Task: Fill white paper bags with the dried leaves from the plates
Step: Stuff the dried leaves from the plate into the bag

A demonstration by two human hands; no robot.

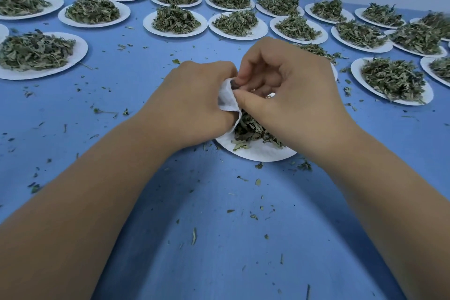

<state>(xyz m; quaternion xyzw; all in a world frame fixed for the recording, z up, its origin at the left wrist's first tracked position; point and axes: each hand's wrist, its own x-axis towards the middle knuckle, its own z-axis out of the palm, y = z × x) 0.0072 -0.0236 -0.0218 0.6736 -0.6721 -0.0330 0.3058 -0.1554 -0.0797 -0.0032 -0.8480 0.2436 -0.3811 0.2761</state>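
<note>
White paper bag (225, 98), gripped in curled left hand (196, 90); right hand (292, 80) pinches its mouth between thumb and forefinger. Beneath: plate (258, 153) of dried leaves (250, 130). Around: further heaped plates (80, 53), blue table (219, 226), scattered crumbs (194, 236).

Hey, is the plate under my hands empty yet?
Not empty: leaves lie heaped on the plate, below the left hand holding the bag.
</note>
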